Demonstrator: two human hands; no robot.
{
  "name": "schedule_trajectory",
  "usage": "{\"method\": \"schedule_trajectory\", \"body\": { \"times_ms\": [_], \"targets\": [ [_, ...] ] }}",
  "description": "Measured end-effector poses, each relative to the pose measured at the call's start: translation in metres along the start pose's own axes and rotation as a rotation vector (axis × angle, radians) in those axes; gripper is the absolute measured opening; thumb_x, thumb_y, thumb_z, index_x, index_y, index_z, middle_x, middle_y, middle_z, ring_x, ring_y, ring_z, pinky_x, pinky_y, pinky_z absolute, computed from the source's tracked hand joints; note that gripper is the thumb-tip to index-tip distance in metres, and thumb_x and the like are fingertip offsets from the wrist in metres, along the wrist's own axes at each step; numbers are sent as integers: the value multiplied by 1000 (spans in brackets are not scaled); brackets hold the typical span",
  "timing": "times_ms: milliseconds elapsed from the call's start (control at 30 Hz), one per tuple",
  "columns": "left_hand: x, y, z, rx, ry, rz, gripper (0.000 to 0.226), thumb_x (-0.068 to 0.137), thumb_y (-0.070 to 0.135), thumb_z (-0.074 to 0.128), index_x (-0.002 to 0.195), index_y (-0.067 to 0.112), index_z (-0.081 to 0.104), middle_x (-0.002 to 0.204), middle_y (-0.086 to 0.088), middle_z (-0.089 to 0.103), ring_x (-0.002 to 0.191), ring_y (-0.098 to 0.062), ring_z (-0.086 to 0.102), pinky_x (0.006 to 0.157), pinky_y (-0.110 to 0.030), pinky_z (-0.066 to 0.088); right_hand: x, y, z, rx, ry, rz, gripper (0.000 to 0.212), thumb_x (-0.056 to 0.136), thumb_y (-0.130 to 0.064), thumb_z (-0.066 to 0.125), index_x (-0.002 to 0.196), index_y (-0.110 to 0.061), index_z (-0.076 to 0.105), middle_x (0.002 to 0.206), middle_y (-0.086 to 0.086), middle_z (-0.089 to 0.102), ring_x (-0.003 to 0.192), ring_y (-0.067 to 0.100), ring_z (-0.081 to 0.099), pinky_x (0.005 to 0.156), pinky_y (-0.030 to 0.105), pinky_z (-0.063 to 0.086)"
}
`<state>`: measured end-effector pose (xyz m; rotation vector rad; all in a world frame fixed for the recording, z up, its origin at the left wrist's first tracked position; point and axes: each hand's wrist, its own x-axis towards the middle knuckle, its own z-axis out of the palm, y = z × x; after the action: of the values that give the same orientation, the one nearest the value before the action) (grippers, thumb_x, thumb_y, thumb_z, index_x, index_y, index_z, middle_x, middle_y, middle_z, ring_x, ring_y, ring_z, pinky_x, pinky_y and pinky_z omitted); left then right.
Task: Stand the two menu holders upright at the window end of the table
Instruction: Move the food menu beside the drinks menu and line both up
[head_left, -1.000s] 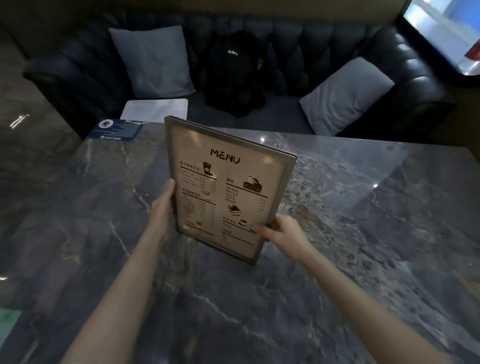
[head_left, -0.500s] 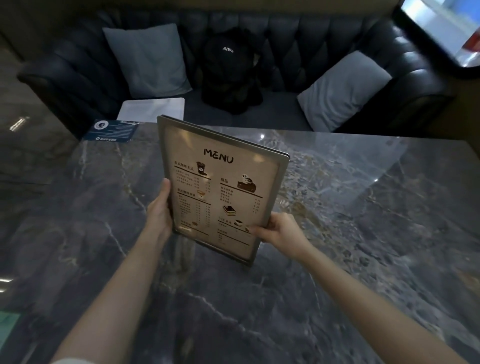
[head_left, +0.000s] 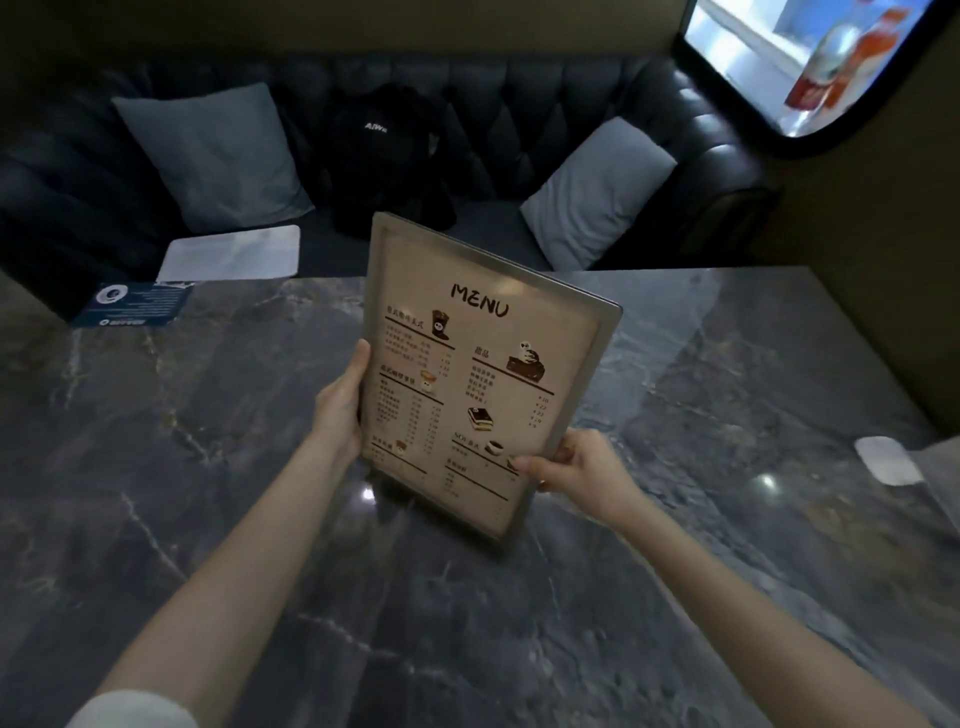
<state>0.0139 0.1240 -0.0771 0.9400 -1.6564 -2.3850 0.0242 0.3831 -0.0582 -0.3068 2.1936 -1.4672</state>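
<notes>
1. One head-worn view only, looking forward and down across the bench (head_left: 727, 571) from its near edge.
2. It faces the sofa (head_left: 519, 93) beyond the bench's far edge; the window (head_left: 810, 62) sits upper right.
3. It is near: forearms fill the foreground.

You have one menu holder (head_left: 480, 374) in view, gripped by your two hands: left hand (head_left: 340, 410) and right hand (head_left: 576, 465). One marble table (head_left: 727, 519), one sofa (head_left: 519, 104), two grey cushions (head_left: 208, 156), one black backpack (head_left: 384, 156), one blue card (head_left: 132, 305), one window (head_left: 800, 57).
</notes>
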Motion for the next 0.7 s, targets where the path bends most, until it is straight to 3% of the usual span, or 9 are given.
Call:
{"method": "schedule_trajectory", "body": {
  "times_ms": [300,400,500,600,700],
  "targets": [
    [-14,-31,125,83,-138,-58,54,82,54,56,111,9,64,104,-6,70,93,-19,67,71,-33,52,-42,31,-105,-16,139,51,25,80,-13,68,104,-7,66,102,11,73,85,21,71,74,39,60],
    [-17,-44,172,92,-165,-51,51,82,54,56,108,12,66,105,-5,71,93,-18,68,72,-33,54,-55,43,-141,-10,178,65,22,80,-13,68,101,-8,66,100,8,74,84,19,71,73,38,61],
    [-20,-58,215,159,-223,-44,47,82,58,52,99,19,70,102,-3,73,93,-17,69,74,-33,54,-69,55,-178,41,190,60,16,80,-9,67,93,-20,66,94,-2,72,83,10,71,69,29,61],
    [-20,-69,259,215,-301,-60,68,68,71,54,106,17,69,107,-4,73,99,-20,68,76,-36,55,-80,67,-218,22,216,67,17,79,-9,68,89,-23,65,99,2,72,86,15,71,72,33,61],
    [-20,-80,303,221,-325,-70,83,54,73,61,111,13,68,107,-5,72,98,-22,69,78,-37,55,-89,80,-255,8,254,77,21,78,-10,69,82,-30,63,99,0,70,81,9,71,68,25,61]
  ]
}}
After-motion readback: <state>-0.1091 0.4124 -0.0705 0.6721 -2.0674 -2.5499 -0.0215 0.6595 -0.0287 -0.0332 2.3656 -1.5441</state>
